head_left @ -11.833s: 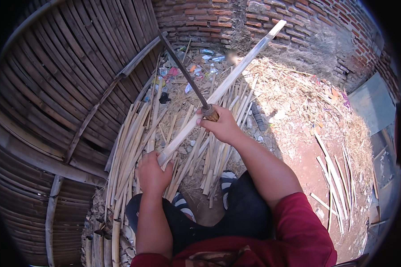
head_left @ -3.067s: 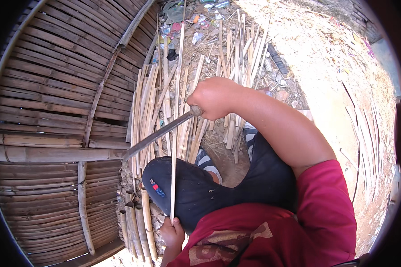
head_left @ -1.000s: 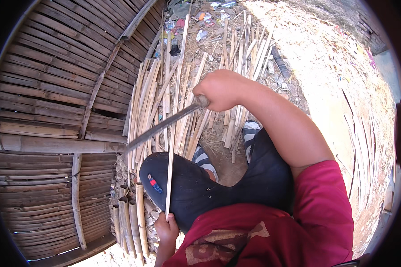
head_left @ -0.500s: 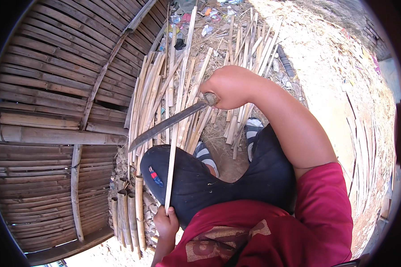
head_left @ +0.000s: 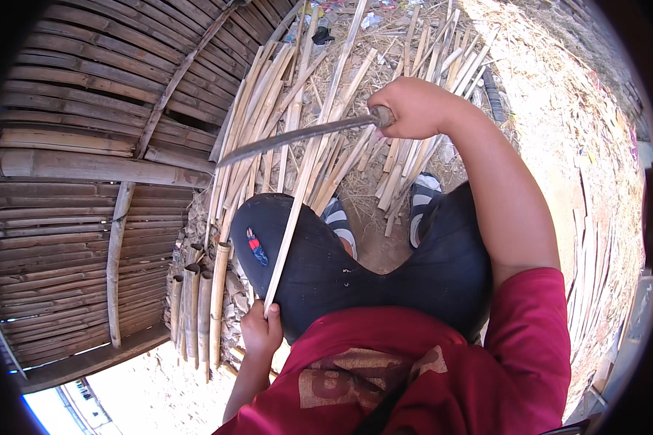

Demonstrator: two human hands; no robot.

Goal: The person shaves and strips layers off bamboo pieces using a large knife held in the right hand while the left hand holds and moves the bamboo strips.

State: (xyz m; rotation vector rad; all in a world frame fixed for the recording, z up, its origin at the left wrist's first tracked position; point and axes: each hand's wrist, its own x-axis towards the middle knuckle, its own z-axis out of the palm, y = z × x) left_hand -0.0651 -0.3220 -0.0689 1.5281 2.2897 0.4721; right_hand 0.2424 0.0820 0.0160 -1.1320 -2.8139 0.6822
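Note:
My left hand (head_left: pixel 261 332) is closed round the near end of a long pale bamboo strip (head_left: pixel 292 226), its thumb along the strip. The strip slants up across my left thigh and away over the ground. Out in front, my right hand (head_left: pixel 416 107) grips the handle of a machete (head_left: pixel 297 136). Its long dark blade points left and slightly down, crossing over the strip in this view; whether they touch I cannot tell. Beneath them, many more split bamboo strips (head_left: pixel 263 94) lie side by side on the ground.
A slatted bamboo wall (head_left: pixel 72 109) rises at the left. Several upright bamboo stubs (head_left: pixel 204 315) stand along its foot. My knees in dark trousers (head_left: pixel 355 290) are bent below the blade, with my sandals (head_left: pixel 339 223) on the earth. A dark ribbed object (head_left: pixel 493 96) lies beyond my right hand.
In the picture, my right hand and the machete have shifted up and right, and the blade lies flatter. My left hand still holds the strip. The whole view has tilted somewhat.

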